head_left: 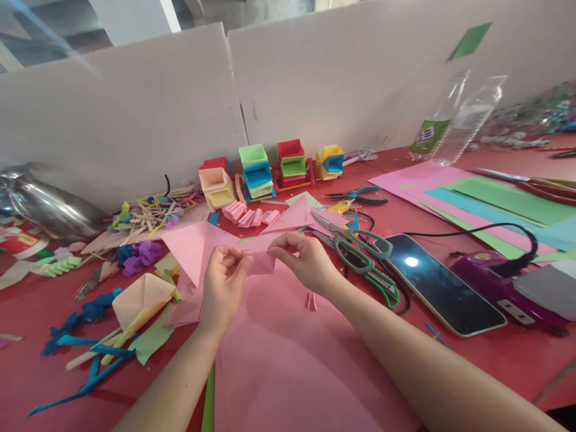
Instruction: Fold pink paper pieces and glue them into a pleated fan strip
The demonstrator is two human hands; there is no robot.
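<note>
A small piece of pink paper (261, 263) is stretched between my two hands, above a large pink sheet (288, 360). My left hand (226, 279) pinches its left end between thumb and fingers. At the upper right edge, my right hand (300, 258) grips it the same way. Behind my hands lies a cluster of small folded pink paper pieces (245, 215). One more folded pink strip (311, 301) rests on the sheet below my right hand. Grey-green handled scissors (355, 246) lie just right of my right hand.
Stacked coloured paper boxes (256, 174) stand along the white partition (337, 78). To the right are a phone (443, 282), a purple power strip (499, 288), a green cutter (382, 289), pliers (360, 195) and two plastic bottles (468, 123). A metal kettle (54, 201) and craft scraps occupy the left.
</note>
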